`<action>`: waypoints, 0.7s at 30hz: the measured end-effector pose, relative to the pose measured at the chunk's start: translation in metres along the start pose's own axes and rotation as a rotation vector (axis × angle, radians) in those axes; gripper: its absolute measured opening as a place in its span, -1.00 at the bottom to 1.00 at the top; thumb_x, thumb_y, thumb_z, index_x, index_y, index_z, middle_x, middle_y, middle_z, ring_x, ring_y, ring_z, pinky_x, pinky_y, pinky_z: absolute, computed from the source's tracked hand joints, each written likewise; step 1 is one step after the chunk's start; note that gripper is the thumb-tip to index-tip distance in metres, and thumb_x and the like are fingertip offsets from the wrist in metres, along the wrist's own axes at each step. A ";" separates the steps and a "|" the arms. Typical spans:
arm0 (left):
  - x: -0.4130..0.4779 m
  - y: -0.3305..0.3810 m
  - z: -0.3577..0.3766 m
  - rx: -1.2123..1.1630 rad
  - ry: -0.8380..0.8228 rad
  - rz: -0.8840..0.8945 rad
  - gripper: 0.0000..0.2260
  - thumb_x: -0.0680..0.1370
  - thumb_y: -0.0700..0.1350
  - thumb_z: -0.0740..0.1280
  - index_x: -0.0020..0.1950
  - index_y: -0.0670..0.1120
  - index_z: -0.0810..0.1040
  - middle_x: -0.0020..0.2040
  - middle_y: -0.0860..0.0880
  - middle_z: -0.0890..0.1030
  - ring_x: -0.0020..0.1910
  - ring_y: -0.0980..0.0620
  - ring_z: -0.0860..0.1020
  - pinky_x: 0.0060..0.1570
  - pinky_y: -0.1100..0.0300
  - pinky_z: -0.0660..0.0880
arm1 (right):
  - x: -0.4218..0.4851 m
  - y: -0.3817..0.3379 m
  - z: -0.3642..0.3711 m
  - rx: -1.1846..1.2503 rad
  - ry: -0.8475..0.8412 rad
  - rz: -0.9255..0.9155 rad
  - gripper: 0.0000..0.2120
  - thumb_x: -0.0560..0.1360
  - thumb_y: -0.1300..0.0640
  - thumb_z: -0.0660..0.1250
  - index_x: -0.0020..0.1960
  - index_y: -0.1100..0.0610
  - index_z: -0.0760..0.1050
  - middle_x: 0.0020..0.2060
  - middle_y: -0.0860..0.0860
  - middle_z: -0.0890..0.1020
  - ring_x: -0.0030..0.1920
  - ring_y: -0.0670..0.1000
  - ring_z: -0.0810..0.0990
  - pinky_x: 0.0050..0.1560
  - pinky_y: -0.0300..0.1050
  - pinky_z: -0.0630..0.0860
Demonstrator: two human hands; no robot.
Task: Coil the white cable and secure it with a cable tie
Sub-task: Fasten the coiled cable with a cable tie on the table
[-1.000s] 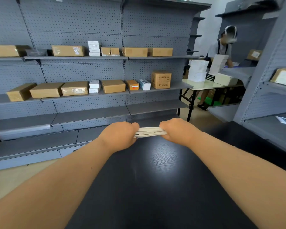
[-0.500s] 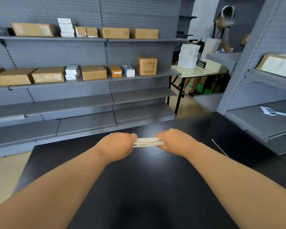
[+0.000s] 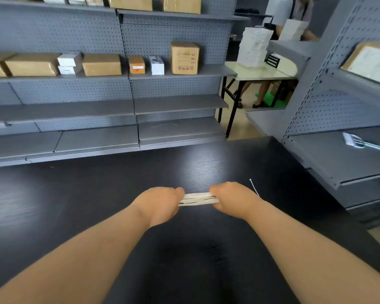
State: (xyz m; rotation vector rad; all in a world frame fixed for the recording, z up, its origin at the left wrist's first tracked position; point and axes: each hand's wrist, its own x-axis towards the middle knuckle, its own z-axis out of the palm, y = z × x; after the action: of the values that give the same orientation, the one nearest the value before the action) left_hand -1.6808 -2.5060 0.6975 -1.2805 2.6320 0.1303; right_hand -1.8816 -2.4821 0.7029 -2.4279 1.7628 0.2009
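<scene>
Black table (image 3: 97, 194): I'm gripping coiled white cable (image 3: 198, 199) in left hand (image 3: 160, 202) and right hand (image 3: 230, 197); cable tie (image 3: 253, 187) lying unused.

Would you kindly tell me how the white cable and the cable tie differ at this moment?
The white cable is a thick bundle of strands; the cable tie is one thin strip. The cable is held at both ends by the left hand and right hand; the tie lies on the black table, in neither grip. Both are white.
</scene>
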 end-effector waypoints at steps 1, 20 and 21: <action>0.006 0.007 0.001 -0.005 -0.003 -0.009 -0.89 0.59 -0.11 0.08 0.05 -0.11 0.34 -0.04 -0.11 0.54 -0.26 -0.10 0.38 -0.26 0.10 0.28 | -0.001 0.008 0.003 0.021 -0.006 0.005 -0.84 0.54 0.05 0.19 -0.01 0.14 0.42 -0.08 0.07 0.57 -0.17 0.09 0.45 -0.21 -0.13 0.26; 0.081 0.041 0.059 -0.014 -0.093 -0.120 -0.92 0.58 -0.16 0.08 0.02 -0.08 0.34 -0.08 -0.06 0.55 -0.28 -0.06 0.41 -0.26 0.08 0.35 | -0.022 0.137 0.103 0.318 0.091 0.759 -0.75 0.54 0.06 0.23 0.05 0.21 0.54 0.00 0.15 0.58 0.02 0.17 0.56 -0.01 0.01 0.53; 0.083 0.042 0.061 -0.019 -0.101 -0.113 -0.95 0.58 -0.16 0.09 -0.02 -0.07 0.32 -0.13 -0.05 0.52 -0.28 -0.05 0.41 -0.27 0.08 0.35 | -0.021 0.139 0.109 0.318 0.055 0.801 -0.76 0.53 0.07 0.24 0.04 0.21 0.55 -0.01 0.16 0.59 0.02 0.18 0.57 -0.03 -0.01 0.52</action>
State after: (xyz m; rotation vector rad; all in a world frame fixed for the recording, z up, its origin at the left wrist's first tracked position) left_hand -1.7545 -2.5334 0.6182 -1.3872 2.4736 0.1969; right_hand -2.0239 -2.4849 0.5953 -1.4297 2.4679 -0.0721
